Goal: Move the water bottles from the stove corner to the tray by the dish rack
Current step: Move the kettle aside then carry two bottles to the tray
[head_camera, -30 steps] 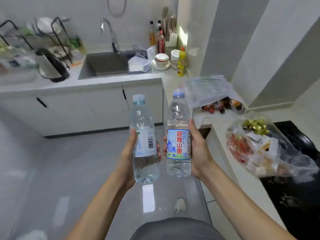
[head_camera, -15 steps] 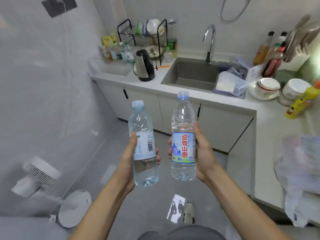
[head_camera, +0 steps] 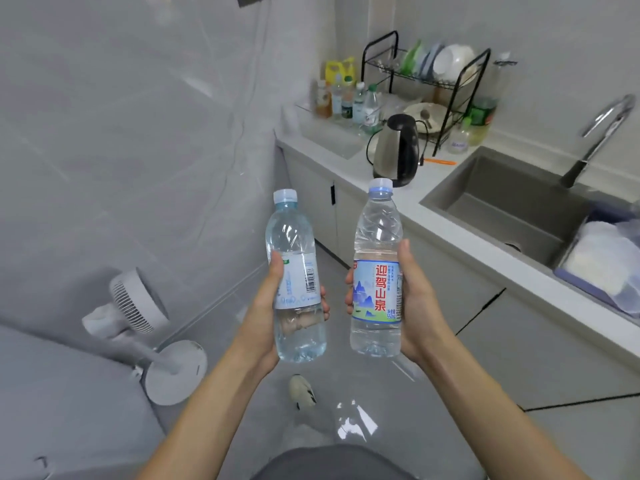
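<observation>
- Head view shows us holding two water bottles upright over the grey floor (head_camera: 207,341), just beside each other but apart.
- Our left hand (head_camera: 266,327) wraps around the bottle with the barcode label (head_camera: 296,275), thumb up along its near side and fingertips curling round the far side.
- Our right hand (head_camera: 415,306) grips the bottle with the red-lettered label (head_camera: 377,271) the same way, thumb along its right side and fingers curled round the left.
- Both bottles carry pale blue caps and clear water.
- We see the white surface (head_camera: 450,220) ahead and to the right, with a black and steel kettle (head_camera: 396,150) standing on it just behind the right-hand bottle's cap.
- Behind the kettle stands a black wire dish rack (head_camera: 426,77) with bowls and plates in it.
- Left of the rack, several more bottles (head_camera: 349,98) stand in the corner of the surface; we cannot tell whether a tray lies under them.
- Right of the kettle is the grey sink (head_camera: 502,202) with its tap (head_camera: 599,133).
- A white fan (head_camera: 145,327) stands on the floor by the left wall.
</observation>
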Available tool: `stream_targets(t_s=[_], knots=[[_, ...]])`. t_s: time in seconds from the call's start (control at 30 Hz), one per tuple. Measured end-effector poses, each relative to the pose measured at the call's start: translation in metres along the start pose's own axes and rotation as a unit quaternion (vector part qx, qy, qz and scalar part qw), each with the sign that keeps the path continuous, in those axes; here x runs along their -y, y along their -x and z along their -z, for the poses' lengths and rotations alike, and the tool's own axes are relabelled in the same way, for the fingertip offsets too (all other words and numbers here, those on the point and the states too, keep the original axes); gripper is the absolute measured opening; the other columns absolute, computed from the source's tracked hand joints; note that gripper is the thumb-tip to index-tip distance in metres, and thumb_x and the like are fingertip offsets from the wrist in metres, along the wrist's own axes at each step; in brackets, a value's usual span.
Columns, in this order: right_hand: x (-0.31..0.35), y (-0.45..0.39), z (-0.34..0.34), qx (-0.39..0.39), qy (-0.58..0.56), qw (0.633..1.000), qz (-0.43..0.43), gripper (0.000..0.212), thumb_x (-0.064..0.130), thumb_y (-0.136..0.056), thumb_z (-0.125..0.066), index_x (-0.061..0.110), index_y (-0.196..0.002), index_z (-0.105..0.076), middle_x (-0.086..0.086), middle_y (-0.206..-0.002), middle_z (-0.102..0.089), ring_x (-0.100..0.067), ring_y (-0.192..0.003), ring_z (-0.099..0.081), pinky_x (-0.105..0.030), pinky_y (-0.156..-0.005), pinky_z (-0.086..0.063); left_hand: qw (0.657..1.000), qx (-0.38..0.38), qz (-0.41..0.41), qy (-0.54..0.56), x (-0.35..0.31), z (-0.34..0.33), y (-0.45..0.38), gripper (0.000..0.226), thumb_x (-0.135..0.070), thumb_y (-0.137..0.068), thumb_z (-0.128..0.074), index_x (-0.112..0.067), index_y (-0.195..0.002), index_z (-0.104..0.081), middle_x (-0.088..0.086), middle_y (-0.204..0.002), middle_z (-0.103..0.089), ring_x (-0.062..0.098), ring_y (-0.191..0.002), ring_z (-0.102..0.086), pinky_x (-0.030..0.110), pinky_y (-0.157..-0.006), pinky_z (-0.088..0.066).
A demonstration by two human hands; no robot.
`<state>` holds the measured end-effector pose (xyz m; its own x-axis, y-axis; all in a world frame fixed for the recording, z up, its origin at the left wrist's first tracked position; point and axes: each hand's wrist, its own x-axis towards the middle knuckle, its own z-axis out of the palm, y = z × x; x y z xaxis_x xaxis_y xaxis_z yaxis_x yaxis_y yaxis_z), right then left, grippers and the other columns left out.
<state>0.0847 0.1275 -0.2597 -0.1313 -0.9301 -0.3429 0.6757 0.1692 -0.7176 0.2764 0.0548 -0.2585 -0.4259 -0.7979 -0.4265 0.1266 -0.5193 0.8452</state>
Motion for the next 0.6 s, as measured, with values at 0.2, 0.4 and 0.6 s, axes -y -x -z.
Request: stream_targets(t_s=[0.2, 0.4, 0.6], knots=[[0.022, -0.112, -0.017, -0.008, 0.034, 0.999, -0.032, 0.073, 0.075, -0.093, -0.05, 0.008, -0.107, -0.075, -0.018, -0.096, -0.069, -0.032, -0.077, -0.067, -0.042, -0.077, -0.058, 0.998, -0.016, -0.02, 0.065, -0.042, 0.028, -0.103, 0.084, -0.084, -0.075, -0.063, -0.009, -0.111, -0.073, 0.022, -0.092, -0.068, 0.036, -0.073, -0.068, 0.043, -0.077, -0.058], [0.062, -0.228, -0.059, -0.01, 0.015, 0.999, -0.028, 0.066, 0.071, -0.089, -0.053, 0.011, -0.093, -0.079, -0.015, -0.089, -0.066, -0.028, -0.072, -0.061, -0.037, -0.071, -0.053, 0.994, -0.001, 0.0, 0.113, -0.113, 0.056, -0.214, 0.074, -0.079, -0.087, -0.049, -0.011, -0.102, -0.073, 0.02, -0.088, -0.065, 0.032, -0.066, -0.066, 0.038, -0.067, -0.058], [0.089, -0.331, -0.099, 0.004, 0.033, 0.999, -0.017, 0.075, 0.076, -0.07, -0.077, 0.008, -0.102, -0.077, -0.016, -0.095, -0.069, -0.029, -0.074, -0.067, -0.041, -0.074, -0.055, 0.995, 0.01, -0.005, 0.101, -0.184, 0.087, -0.293, 0.073, -0.075, -0.09, -0.046, -0.009, -0.104, -0.074, 0.019, -0.086, -0.069, 0.031, -0.065, -0.067, 0.036, -0.065, -0.059]])
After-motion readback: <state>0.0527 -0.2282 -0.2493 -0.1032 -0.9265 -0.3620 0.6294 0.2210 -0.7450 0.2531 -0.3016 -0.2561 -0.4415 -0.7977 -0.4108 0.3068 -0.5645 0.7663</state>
